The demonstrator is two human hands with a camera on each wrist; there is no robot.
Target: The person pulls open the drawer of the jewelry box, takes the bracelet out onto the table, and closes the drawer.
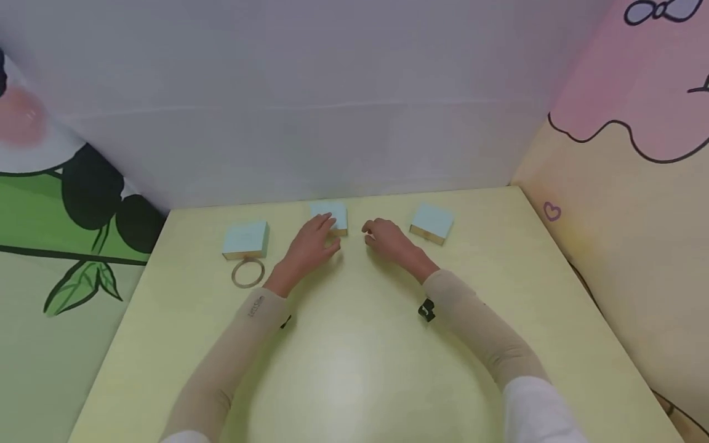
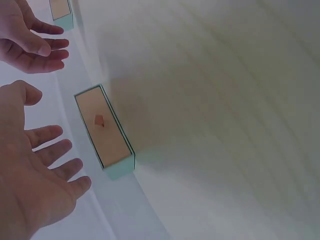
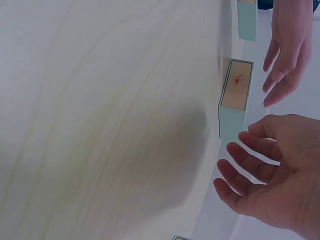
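A small light-blue box with a tan front sits near the table's far edge. In the left wrist view, a little tab shows on the front of that box. My left hand hovers at the box, its spread fingers overlapping the lid in the head view. To the right of the same box is my right hand, fingers loosely bent and holding nothing. Both palms show bare in the wrist views, with the left hand and the right hand beside the box.
A matching box stands to the left, with a brownish ring lying in front of it. Another such box sits turned at an angle on the right. A pale wall rises behind the light wooden table.
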